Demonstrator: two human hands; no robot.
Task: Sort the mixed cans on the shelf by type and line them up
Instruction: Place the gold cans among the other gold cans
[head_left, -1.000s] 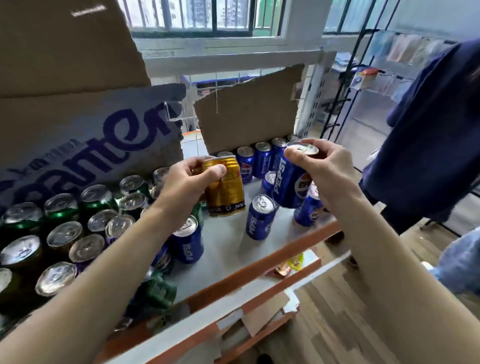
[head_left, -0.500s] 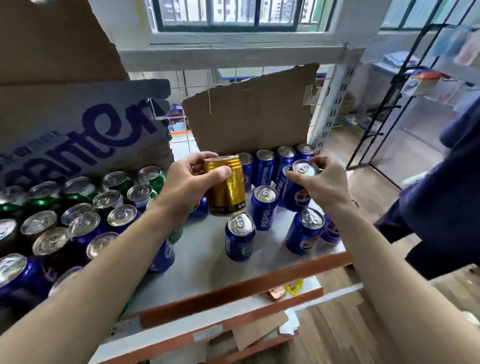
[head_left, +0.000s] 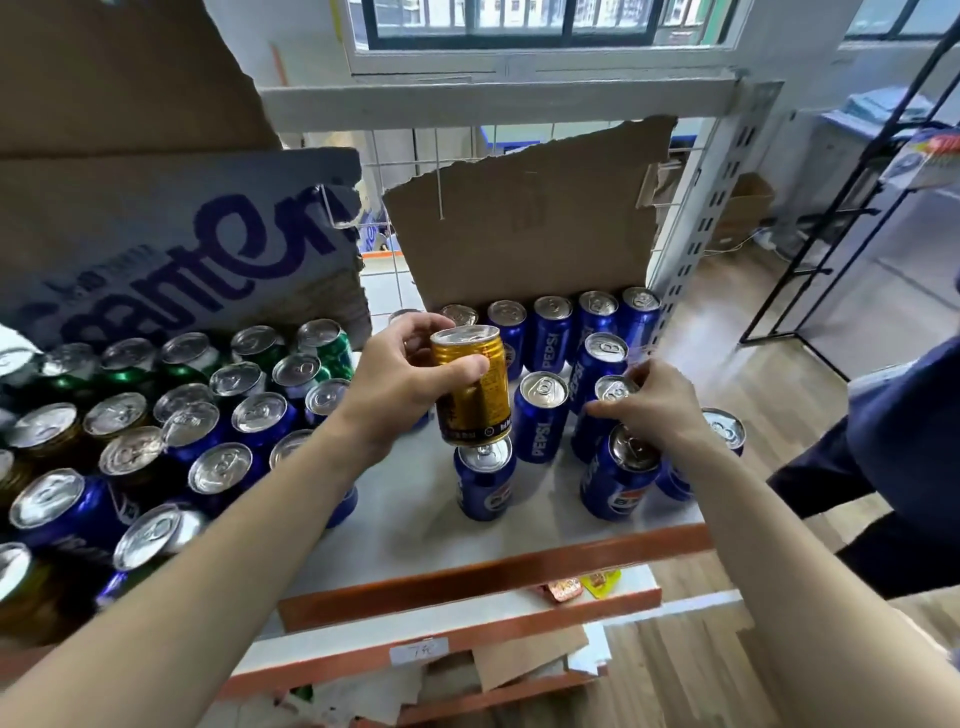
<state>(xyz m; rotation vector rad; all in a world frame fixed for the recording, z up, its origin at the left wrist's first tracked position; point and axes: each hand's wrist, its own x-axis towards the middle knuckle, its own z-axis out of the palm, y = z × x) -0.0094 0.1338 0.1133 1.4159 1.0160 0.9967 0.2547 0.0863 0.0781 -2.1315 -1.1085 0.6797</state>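
While the left hand (head_left: 393, 397) grips a shiny gold can (head_left: 474, 391), the right hand (head_left: 655, 408) clasps a blue can (head_left: 611, 389).

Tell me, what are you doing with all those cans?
Someone is sorting drink cans on a shelf. The left hand holds a gold can up above the shelf. The right hand grips the top of a blue Pepsi can, down among the other blue cans on the right side. Green cans and more blue ones crowd the left side, not lined up yet.
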